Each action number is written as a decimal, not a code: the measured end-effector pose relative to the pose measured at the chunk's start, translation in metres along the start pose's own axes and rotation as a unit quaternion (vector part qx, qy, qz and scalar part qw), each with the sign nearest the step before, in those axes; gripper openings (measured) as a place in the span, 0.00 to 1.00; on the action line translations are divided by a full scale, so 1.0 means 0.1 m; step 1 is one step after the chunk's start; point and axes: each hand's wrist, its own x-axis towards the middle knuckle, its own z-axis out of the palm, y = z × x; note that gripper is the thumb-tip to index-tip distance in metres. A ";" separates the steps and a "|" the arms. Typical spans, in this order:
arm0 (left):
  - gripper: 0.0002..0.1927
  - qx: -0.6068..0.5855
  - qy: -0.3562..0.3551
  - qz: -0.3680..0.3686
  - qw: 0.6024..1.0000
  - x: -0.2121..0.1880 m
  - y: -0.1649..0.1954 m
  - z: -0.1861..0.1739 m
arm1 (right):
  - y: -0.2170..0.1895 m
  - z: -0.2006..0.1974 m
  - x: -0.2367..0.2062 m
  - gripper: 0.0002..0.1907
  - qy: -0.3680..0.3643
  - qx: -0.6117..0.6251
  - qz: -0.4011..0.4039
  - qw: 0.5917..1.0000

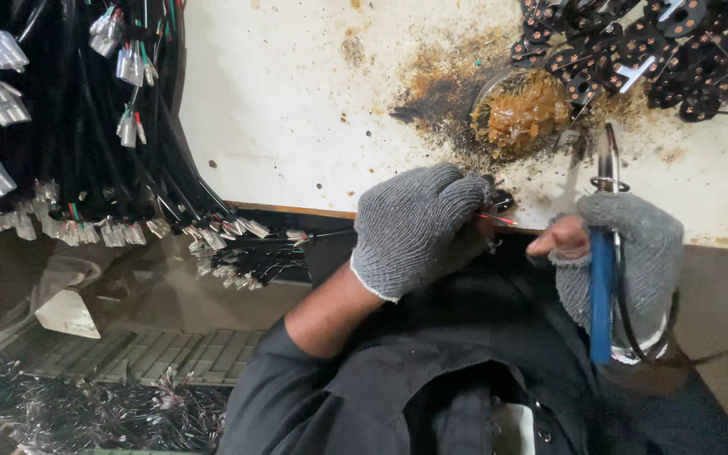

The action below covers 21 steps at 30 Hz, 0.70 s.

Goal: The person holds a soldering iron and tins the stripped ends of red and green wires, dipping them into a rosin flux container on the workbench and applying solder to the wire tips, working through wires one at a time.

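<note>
My left hand [414, 227], in a grey knit glove, is closed around a small black part with thin red wires [499, 217] at the near edge of the white table [297, 101]. My right hand [625, 253], also gloved, grips a soldering iron with a blue handle [602, 295]; its metal shaft [607, 156] points away from me, toward a dish of brown flux paste [520, 109]. The two hands are close together, just apart.
A heap of small round black circuit boards [650, 42] lies at the far right. Bundles of black cables with white connectors [69, 126] cover the table's left side and hang over its edge. More wire bundles [69, 404] lie on the floor.
</note>
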 end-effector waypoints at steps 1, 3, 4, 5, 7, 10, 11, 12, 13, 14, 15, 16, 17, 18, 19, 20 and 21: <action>0.15 -0.002 0.002 0.000 1.000 0.00 0.00 0.00 | 0.00 0.02 0.01 0.09 -0.015 -0.030 -0.007 0.999; 0.14 -0.003 0.002 -0.002 1.000 0.00 0.01 -0.01 | -0.04 0.04 0.03 0.08 -0.044 -0.090 -0.023 0.995; 0.14 -0.004 0.002 -0.003 1.000 0.00 0.01 -0.01 | -0.06 0.06 0.04 0.06 -0.047 -0.091 -0.030 0.994; 0.14 -0.001 0.003 -0.004 1.000 0.00 0.01 -0.01 | -0.09 0.08 0.04 0.04 -0.050 -0.092 -0.037 0.994; 0.13 0.004 0.005 -0.008 1.000 0.00 0.00 -0.01 | -0.12 0.11 0.06 0.05 -0.058 -0.093 -0.050 0.993; 0.14 -0.016 0.002 -0.003 1.000 -0.01 -0.03 0.00 | -0.16 0.14 0.08 0.08 -0.057 -0.109 -0.061 0.991; 0.14 -0.011 -0.001 -0.001 1.000 -0.01 -0.04 0.00 | -0.17 0.14 0.09 0.07 -0.050 -0.123 -0.060 0.989; 0.15 -0.007 -0.004 -0.001 1.000 -0.01 -0.04 0.00 | -0.18 0.13 0.10 0.06 -0.044 -0.136 -0.057 0.988; 0.15 -0.004 -0.009 -0.001 1.000 -0.01 -0.04 0.00 | -0.19 0.13 0.11 0.07 -0.054 -0.160 -0.069 0.983; 0.15 -0.007 -0.008 -0.007 1.000 -0.02 -0.03 0.00 | -0.19 0.12 0.12 0.07 -0.061 -0.184 -0.080 0.978; 0.14 -0.009 -0.004 -0.006 1.000 -0.01 -0.02 0.00 | -0.20 0.11 0.13 0.08 -0.062 -0.210 -0.096 0.971; 0.14 -0.011 0.002 -0.003 1.000 0.00 -0.01 -0.01 | -0.21 0.10 0.13 0.11 -0.050 -0.129 -0.117 0.983; 0.14 -0.012 0.008 -0.001 1.000 0.00 0.01 -0.02 | -0.21 0.09 0.14 0.14 -0.039 -0.048 -0.137 0.989; 0.13 -0.012 0.014 0.002 1.000 0.00 0.02 -0.03 | -0.21 0.08 0.15 0.14 -0.023 -0.032 -0.148 0.988; 0.12 -0.012 0.020 0.004 1.000 0.00 0.03 -0.03 | -0.20 0.07 0.15 0.14 -0.007 -0.017 -0.160 0.987; 0.12 -0.008 0.016 0.005 1.000 0.00 0.03 -0.04 | -0.18 0.06 0.15 0.10 0.010 -0.068 -0.160 0.985; 0.13 -0.004 0.012 0.002 1.000 0.00 0.03 -0.04 | -0.17 0.05 0.15 0.09 0.002 -0.108 -0.150 0.983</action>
